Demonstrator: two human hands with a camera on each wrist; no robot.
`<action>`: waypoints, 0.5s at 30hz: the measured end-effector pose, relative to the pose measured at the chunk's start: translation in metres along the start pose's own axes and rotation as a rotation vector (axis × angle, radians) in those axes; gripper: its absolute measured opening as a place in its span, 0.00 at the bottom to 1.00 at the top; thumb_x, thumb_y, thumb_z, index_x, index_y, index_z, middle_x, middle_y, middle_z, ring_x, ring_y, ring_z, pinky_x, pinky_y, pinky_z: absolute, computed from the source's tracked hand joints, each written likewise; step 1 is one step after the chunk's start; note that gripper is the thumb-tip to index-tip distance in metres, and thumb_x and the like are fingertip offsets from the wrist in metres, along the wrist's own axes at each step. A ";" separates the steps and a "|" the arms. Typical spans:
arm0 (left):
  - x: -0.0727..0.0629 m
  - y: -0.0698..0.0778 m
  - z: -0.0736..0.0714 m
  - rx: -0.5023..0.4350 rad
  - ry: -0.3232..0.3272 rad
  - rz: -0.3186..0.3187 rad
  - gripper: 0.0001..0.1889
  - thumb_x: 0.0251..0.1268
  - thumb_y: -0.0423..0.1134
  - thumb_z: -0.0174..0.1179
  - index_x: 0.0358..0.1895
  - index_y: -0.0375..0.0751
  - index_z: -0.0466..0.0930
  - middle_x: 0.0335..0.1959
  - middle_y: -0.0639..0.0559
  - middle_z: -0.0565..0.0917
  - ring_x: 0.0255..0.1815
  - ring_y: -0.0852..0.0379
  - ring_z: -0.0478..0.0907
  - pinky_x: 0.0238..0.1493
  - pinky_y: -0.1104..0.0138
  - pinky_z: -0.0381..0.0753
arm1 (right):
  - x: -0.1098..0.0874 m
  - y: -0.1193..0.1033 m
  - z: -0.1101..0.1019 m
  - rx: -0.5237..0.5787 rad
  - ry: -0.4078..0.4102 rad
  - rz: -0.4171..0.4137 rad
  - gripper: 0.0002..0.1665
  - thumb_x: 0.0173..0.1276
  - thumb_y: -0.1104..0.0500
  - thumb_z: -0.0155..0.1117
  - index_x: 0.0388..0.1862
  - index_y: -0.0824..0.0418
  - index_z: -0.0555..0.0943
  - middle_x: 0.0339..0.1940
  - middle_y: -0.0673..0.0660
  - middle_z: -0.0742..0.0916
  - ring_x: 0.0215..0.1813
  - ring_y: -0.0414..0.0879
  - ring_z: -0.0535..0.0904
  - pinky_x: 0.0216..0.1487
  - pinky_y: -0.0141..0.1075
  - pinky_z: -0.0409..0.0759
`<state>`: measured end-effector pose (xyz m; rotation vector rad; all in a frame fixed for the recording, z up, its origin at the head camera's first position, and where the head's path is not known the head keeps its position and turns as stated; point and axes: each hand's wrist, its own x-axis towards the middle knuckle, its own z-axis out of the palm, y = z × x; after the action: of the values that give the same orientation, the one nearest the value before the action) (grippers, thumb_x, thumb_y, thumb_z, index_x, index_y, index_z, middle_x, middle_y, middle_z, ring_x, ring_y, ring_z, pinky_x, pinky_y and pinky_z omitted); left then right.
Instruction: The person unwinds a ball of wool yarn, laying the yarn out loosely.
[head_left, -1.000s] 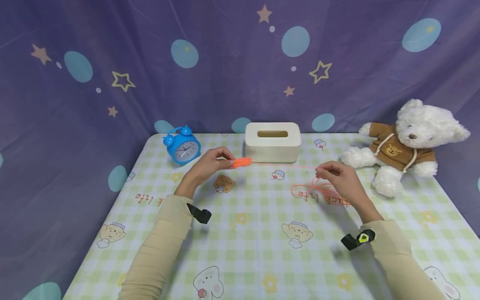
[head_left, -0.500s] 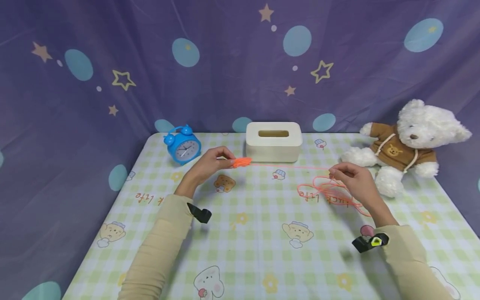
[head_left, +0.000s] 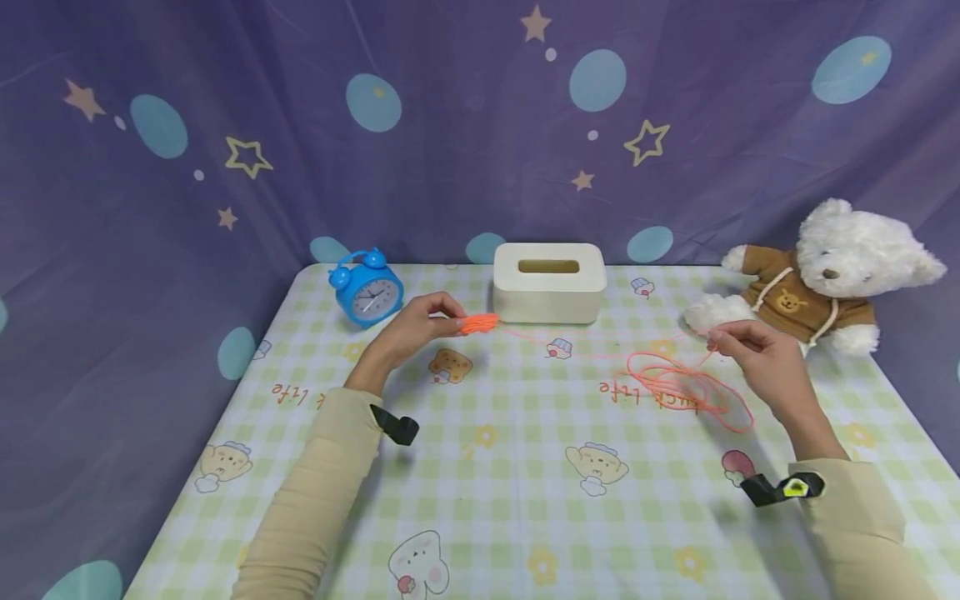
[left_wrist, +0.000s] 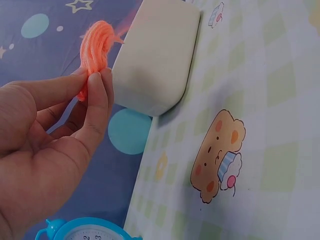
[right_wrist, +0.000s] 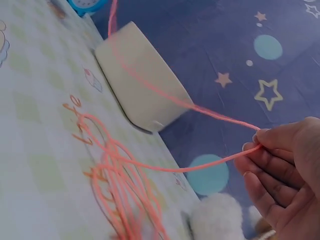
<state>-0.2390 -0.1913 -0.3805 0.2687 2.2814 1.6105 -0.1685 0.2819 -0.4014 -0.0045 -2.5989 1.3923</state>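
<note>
My left hand [head_left: 420, 327] pinches a small wound bundle of orange yarn [head_left: 478, 323] between thumb and fingers, held above the table. In the left wrist view the bundle [left_wrist: 96, 47] stands up from the fingertips in folded loops. A single strand sags from it across to my right hand [head_left: 765, 367], which pinches the strand [right_wrist: 220, 116] between thumb and forefinger. From that pinch the yarn runs down to loose loops [head_left: 686, 390] lying on the tablecloth. The right hand's other fingers are loosely bent in the right wrist view.
A white tissue box [head_left: 549, 296] stands at the back middle, close behind the strand. The blue alarm clock [head_left: 371, 296] sits left of it. A white teddy bear [head_left: 806, 292] in a brown hoodie sits at the right. The table has a green checked cloth [head_left: 517, 517].
My right hand has moved right along with the pinched yarn, lengthening the strand, which now sags where it was taut. The left hand has stayed nearly still with the bundle.
</note>
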 end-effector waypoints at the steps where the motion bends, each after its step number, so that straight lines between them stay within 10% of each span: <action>1: 0.000 0.000 0.000 -0.003 0.000 0.000 0.06 0.67 0.34 0.58 0.43 0.37 0.76 0.47 0.42 0.77 0.51 0.37 0.78 0.60 0.45 0.72 | 0.000 0.002 -0.003 0.005 0.008 0.002 0.20 0.69 0.50 0.62 0.48 0.66 0.81 0.28 0.36 0.86 0.33 0.28 0.80 0.36 0.20 0.74; 15: 0.001 0.001 -0.002 0.029 -0.003 -0.012 0.07 0.68 0.36 0.58 0.45 0.37 0.77 0.47 0.43 0.78 0.51 0.38 0.77 0.57 0.51 0.76 | -0.011 0.011 -0.016 -0.192 -0.095 -0.004 0.18 0.69 0.48 0.61 0.44 0.61 0.83 0.31 0.42 0.88 0.33 0.23 0.79 0.32 0.21 0.74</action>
<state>-0.2403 -0.1923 -0.3792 0.2630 2.3012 1.5716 -0.1561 0.3004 -0.4035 0.0406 -2.7986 1.1629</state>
